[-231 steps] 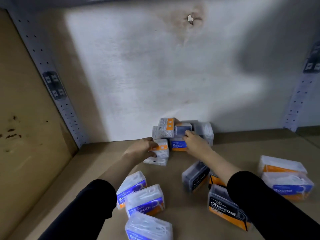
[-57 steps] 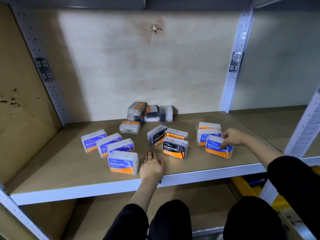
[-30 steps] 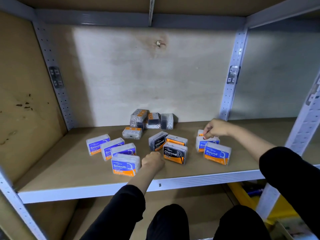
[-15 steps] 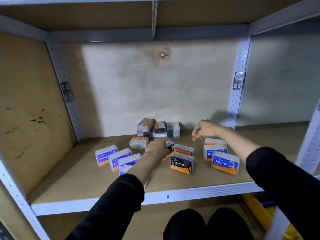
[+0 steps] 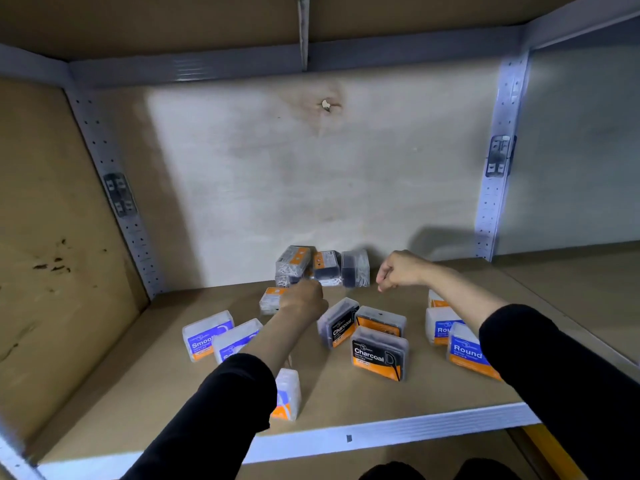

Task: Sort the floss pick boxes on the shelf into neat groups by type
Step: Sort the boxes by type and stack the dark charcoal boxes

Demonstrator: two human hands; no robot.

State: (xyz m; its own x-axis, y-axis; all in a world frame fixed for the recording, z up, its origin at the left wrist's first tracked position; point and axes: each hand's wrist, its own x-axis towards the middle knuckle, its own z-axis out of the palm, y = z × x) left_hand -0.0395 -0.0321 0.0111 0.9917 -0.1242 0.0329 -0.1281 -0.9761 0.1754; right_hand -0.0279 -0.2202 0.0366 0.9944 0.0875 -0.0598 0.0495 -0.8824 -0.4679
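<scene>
Left hand [image 5: 304,299] reaches mid-frame among the unsorted boxes [image 5: 322,266], grip unclear; right hand [image 5: 398,270] hovers fisted, empty, just right of them.

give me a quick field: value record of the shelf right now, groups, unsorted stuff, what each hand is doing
smooth group: blue-label boxes, shelf's left side, partly behind the left arm
charcoal group: three dark boxes, centre
round group: blue-and-orange boxes, right side, partly behind the right arm
unsorted pile: wrapped boxes against the back wall
left hand: at the pile's front edge; grip not visible
right hand: loose fist beside the pile, nothing visible in it
</scene>
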